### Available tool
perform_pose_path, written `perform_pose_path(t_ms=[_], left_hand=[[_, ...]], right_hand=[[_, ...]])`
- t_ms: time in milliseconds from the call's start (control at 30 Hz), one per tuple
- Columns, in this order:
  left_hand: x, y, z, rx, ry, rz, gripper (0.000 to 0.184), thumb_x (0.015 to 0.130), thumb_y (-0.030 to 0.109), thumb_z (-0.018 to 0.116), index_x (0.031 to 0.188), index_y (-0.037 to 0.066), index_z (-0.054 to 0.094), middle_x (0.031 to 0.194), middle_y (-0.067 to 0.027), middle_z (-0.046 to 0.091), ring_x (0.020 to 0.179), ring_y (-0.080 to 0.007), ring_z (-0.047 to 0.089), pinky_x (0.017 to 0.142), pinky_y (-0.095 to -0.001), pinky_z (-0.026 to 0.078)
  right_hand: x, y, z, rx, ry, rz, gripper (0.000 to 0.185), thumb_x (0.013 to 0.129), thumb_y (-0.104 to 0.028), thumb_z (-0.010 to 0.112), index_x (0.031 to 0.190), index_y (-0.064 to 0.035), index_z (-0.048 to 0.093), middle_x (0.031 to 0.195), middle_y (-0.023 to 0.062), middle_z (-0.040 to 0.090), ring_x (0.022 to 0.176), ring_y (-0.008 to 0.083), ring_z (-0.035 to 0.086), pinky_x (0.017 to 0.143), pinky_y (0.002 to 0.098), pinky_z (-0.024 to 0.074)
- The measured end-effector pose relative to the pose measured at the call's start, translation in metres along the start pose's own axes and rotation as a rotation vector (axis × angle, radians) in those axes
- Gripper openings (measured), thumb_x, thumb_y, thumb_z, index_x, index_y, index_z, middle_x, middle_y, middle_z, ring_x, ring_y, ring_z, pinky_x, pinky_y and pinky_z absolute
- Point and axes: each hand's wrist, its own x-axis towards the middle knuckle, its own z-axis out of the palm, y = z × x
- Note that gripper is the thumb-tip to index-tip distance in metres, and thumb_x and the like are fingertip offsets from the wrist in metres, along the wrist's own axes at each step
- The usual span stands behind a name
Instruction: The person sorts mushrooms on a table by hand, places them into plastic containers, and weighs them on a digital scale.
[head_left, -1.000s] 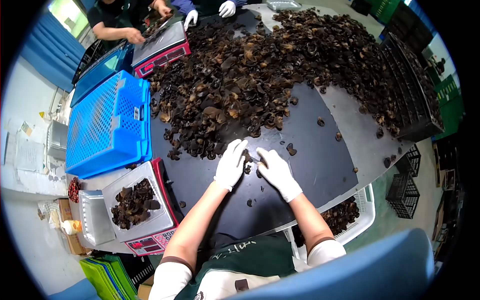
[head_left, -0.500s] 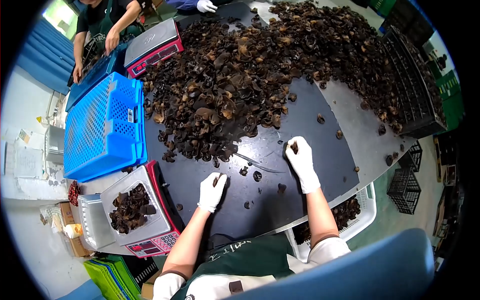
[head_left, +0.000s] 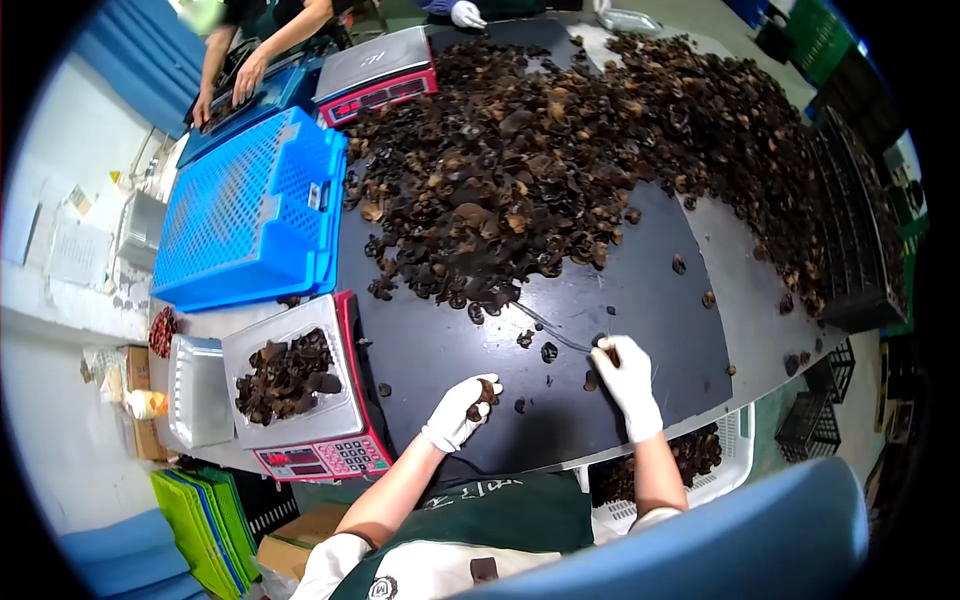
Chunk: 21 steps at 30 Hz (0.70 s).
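Note:
My left hand [head_left: 461, 413], in a white glove, is closed around some dark mushroom pieces [head_left: 486, 394] near the table's front edge. Farther right, my right hand [head_left: 627, 382], also gloved, is pinched on a small dark mushroom piece [head_left: 609, 350] above the black mat [head_left: 665, 330]. Scissors or tweezers, too thin to tell which, lie between the hands and the large mushroom pile [head_left: 500, 190]. A few small scraps [head_left: 549, 352] are scattered on the mat. A clear tray of mushrooms [head_left: 285, 378] rests on the red scale [head_left: 367, 420] at left.
A blue crate [head_left: 250, 215] stands behind the scale, with a second scale [head_left: 378, 75] beyond. Co-workers' hands [head_left: 247, 80] are at the top left; a gloved hand [head_left: 467, 14] is at the top. A white basket [head_left: 735, 450] sits below the table's right edge, a black crate [head_left: 855, 230] at far right.
My hands first moved apart, leaving the thin tool on the mat. Since then my left hand has turned, showing the pieces it holds, and the view has shifted. The co-worker's arms moved toward the blue tray.

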Motion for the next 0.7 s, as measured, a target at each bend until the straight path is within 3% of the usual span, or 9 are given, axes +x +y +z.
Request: perform_pose_path(t_ms=[33,100,133,233,367,400,433,533,700], left_hand=[[-0.002,0.0,-0.005,0.174,0.04,0.041,0.034,0.095,0.019,0.062,0.121,-0.002,0.058,0.104,-0.0111,0.068,0.068,-0.0103,0.06,0.057,-0.0202,0.049],[-0.005,0.004,0.0,0.347,0.076,0.085,0.036,0.094,0.02,0.063,0.122,-0.001,0.059,0.104,-0.0103,0.068,0.068,-0.0088,0.059,0.057,-0.0195,0.048],[-0.006,0.006,0.009,0.646,0.141,0.167,0.037,0.093,0.021,0.065,0.122,-0.001,0.06,0.105,-0.0093,0.069,0.067,-0.0076,0.058,0.058,-0.0194,0.047],[0.004,0.019,0.022,1.357,0.229,0.54,0.038,0.086,0.022,0.071,0.117,0.002,0.065,0.107,-0.0069,0.07,0.075,-0.0103,0.06,0.07,-0.0241,0.05],[0.055,0.05,0.038,1.583,0.257,0.961,0.029,0.086,0.018,0.067,0.113,0.007,0.065,0.106,-0.011,0.067,0.092,-0.0256,0.066,0.082,-0.0322,0.052],[0.065,0.059,0.045,1.623,0.245,0.931,0.031,0.086,0.018,0.066,0.115,0.007,0.062,0.107,-0.0123,0.064,0.098,-0.0308,0.064,0.086,-0.035,0.052],[0.079,0.064,0.046,1.732,0.262,0.997,0.037,0.087,0.02,0.065,0.121,0.009,0.059,0.114,-0.0118,0.061,0.096,-0.032,0.064,0.084,-0.0371,0.052],[0.103,0.072,0.054,2.043,0.394,0.786,0.044,0.087,0.026,0.064,0.129,0.013,0.055,0.123,-0.0119,0.054,0.087,-0.0312,0.065,0.073,-0.042,0.054],[0.103,0.064,0.029,2.096,0.269,0.98,0.021,0.078,0.02,0.072,0.091,0.011,0.058,0.094,-0.0104,0.057,0.073,-0.0332,0.062,0.06,-0.0418,0.05]], right_hand=[[-0.016,-0.014,-0.003,-0.02,-0.071,0.077,0.024,0.078,-0.021,0.076,0.093,-0.0052,0.066,0.088,0.0101,0.064,0.081,0.026,0.063,0.074,0.0356,0.0499],[-0.038,-0.025,-0.001,-0.301,-0.082,-0.225,0.036,0.073,-0.025,0.079,0.102,-0.0074,0.066,0.097,0.0101,0.062,0.094,0.0287,0.058,0.083,0.0396,0.0455],[-0.05,-0.011,0.015,-0.349,0.035,-0.327,0.042,0.071,-0.027,0.08,0.107,-0.0106,0.065,0.103,0.0103,0.059,0.102,0.031,0.053,0.086,0.0428,0.0413],[-0.046,0.007,0.027,-0.344,0.128,-0.388,0.026,0.075,-0.021,0.077,0.097,-0.0117,0.067,0.09,0.006,0.061,0.087,0.0258,0.059,0.079,0.0381,0.0458],[-0.028,0.029,0.04,-0.311,0.02,-0.246,0.021,0.076,-0.017,0.077,0.094,-0.011,0.067,0.086,0.0067,0.064,0.076,0.0268,0.062,0.074,0.0368,0.0498],[-0.021,0.016,0.042,-0.158,0.071,-0.217,0.022,0.078,-0.019,0.075,0.096,-0.0103,0.067,0.086,0.0082,0.066,0.075,0.0281,0.064,0.071,0.038,0.0511],[-0.014,0.003,0.046,-0.004,0.12,-0.189,0.024,0.079,-0.021,0.074,0.099,-0.0095,0.066,0.086,0.0097,0.067,0.074,0.0295,0.065,0.069,0.0391,0.0523],[-0.004,-0.026,0.063,-0.235,0.003,-0.148,0.032,0.084,-0.032,0.068,0.106,-0.0086,0.065,0.091,0.0117,0.069,0.08,0.0298,0.068,0.069,0.0409,0.053],[-0.013,-0.008,0.091,-0.14,-0.161,-0.088,0.018,0.084,-0.029,0.067,0.092,-0.0132,0.067,0.089,0.0079,0.068,0.078,0.0287,0.067,0.068,0.0398,0.0527]])
